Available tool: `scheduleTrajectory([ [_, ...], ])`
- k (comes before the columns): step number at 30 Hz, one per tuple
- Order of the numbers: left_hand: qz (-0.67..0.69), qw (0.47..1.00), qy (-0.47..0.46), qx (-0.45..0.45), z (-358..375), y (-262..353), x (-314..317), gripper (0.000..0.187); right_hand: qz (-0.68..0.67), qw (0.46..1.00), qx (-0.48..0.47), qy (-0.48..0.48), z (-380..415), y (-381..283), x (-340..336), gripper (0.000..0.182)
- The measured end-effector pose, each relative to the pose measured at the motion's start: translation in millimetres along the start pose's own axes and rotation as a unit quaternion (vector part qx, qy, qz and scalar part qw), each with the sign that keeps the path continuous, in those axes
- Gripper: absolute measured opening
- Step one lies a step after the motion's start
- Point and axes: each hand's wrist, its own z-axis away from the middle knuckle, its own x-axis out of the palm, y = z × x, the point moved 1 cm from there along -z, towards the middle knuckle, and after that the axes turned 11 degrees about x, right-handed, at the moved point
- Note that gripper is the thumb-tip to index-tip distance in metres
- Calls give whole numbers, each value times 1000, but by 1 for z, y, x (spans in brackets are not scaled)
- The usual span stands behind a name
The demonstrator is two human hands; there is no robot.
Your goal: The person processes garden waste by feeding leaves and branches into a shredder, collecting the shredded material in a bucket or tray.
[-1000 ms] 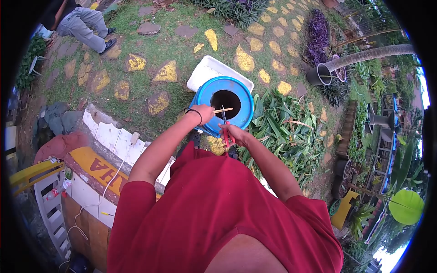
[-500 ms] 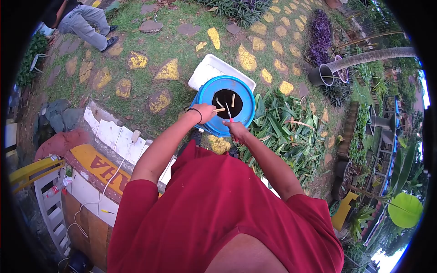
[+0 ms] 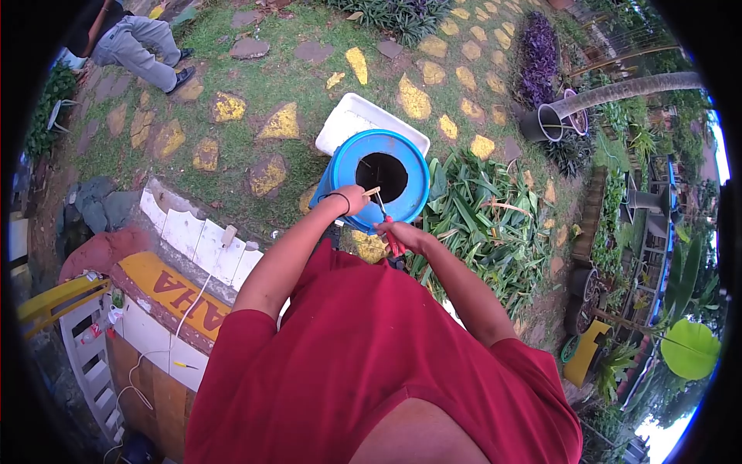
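Observation:
My left hand (image 3: 354, 199) is closed on a short pale stalk (image 3: 372, 191), whose end sticks out over the hole of a blue drum (image 3: 418, 185). My right hand (image 3: 407, 237) grips red-handled scissors (image 3: 395, 246) at the drum's near rim. Their blades point up toward the stalk, the tips right by its cut end. The dark round opening in the drum's top lies just beyond both hands, and its inside is mostly in shadow.
Behind the drum sits a white tray (image 3: 338, 130). Cut green leaves (image 3: 487, 220) are heaped on the ground to the right. Yellow-painted stones (image 3: 280, 122) dot the grass. A person in grey trousers (image 3: 143, 52) stands at far left. A low white-tiled edge (image 3: 205, 246) runs at left.
Pale cut pieces seen over the opening earlier are gone from there. My right hand and the scissors have drawn back slightly toward me, and the stalk in my left hand looks shorter.

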Motion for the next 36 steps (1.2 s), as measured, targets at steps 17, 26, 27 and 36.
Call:
scheduleTrajectory([
  [17, 73, 994, -77, 26, -4, -2, 6, 39, 58, 998, 11, 24, -1, -9, -3, 58],
  [26, -48, 996, -77, -8, 38, 17, -30, 42, -12, 996, 19, 87, -14, 4, -19, 62],
  [27, -16, 997, -72, 5, 41, 21, -32, 42, 2, 996, 25, 87, -14, 4, -20, 63],
  [36, 42, 998, 4, 56, 14, -5, -1, 43, 8, 1000, 6, -9, -6, 3, -16, 55],
])
